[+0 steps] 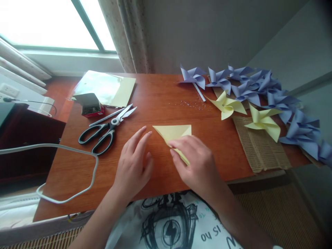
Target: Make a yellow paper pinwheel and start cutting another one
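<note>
Two hands are over the middle of the tabletop [155,100], and I work the yellow paper [174,133] between them. It lies flat, folded to a triangle, with its lower tip hidden under my right hand [195,162]. That hand presses down on the paper with its fingers close together, fingertips on the fold near the lower point. My left hand [135,162] rests just beside the paper, fingers loosely spread, palm down on the wood, holding nothing.

I judge the main risk to be the paper sliding on the smooth wood: with only one hand pinning it, a push along the crease could skew the fold or shift the sheet out of line. A harder press could also crumple the thin tip.

To my left the scissors [106,129] lie near, blades partly apart and pointing away, close enough that a wide sweep of the left hand could catch them. A white cable [75,173] loops over the near left corner. To the right, well apart, lie the yellow pinwheels [229,105] and the purple pinwheels [269,90], some on a woven mat [259,148]. Bare wood lies around the paper, so I have room there; the near edge runs just below my wrists.
</note>
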Demonstrator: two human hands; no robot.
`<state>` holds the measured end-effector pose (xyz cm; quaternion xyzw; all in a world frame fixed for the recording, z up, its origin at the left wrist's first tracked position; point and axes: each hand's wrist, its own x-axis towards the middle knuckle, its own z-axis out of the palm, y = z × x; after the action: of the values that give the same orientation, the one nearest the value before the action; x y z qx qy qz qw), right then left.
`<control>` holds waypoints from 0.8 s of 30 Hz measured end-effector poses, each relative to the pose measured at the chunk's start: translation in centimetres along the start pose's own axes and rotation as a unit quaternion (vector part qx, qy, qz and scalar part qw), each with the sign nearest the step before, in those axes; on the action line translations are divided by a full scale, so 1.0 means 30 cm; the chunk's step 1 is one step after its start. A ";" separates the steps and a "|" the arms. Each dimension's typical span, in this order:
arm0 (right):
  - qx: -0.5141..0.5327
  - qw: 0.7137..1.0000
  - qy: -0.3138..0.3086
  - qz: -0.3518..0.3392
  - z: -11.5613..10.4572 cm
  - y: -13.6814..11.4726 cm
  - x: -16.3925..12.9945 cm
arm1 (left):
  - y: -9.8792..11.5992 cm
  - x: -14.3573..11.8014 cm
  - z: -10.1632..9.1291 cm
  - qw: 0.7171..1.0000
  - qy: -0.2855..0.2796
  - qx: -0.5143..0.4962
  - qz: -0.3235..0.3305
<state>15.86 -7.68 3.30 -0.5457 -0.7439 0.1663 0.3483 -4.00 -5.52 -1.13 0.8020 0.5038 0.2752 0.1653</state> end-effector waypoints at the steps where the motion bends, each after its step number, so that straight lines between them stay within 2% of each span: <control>1: 0.011 0.999 -0.030 -0.003 0.017 -0.006 -0.012 | -0.008 0.001 -0.005 1.000 0.001 -0.013 -0.007; 5: 0.052 0.993 -0.104 0.005 0.059 -0.005 -0.043 | -0.036 0.006 -0.032 0.997 -0.001 -0.069 -0.037; 9: 0.028 0.994 -0.103 0.020 0.072 0.024 -0.050 | -0.025 0.015 -0.053 0.991 -0.002 -0.118 -0.058; 11: 0.000 0.993 -0.112 0.021 0.082 0.040 -0.052 | -0.006 0.018 -0.052 0.992 -0.005 -0.114 -0.049; 14: -0.039 0.990 -0.132 0.025 0.107 0.060 -0.056 | 0.018 0.016 -0.032 0.998 -0.024 -0.054 0.009; 17: -0.060 0.989 -0.133 0.036 0.134 0.080 -0.058 | 0.019 0.005 0.003 0.995 -0.067 0.033 0.058; 20: -0.052 0.990 -0.123 0.038 0.143 0.103 -0.058 | 0.003 -0.010 0.032 0.985 -0.115 0.104 0.079; 24: -0.020 0.996 -0.072 0.045 0.112 0.131 -0.052 | -0.016 -0.019 0.044 0.978 -0.134 0.132 0.086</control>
<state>16.51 -7.31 -2.04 -0.5719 -0.7449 0.2058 0.2752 -3.73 -5.80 -2.60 0.8867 0.4379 0.1094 0.0999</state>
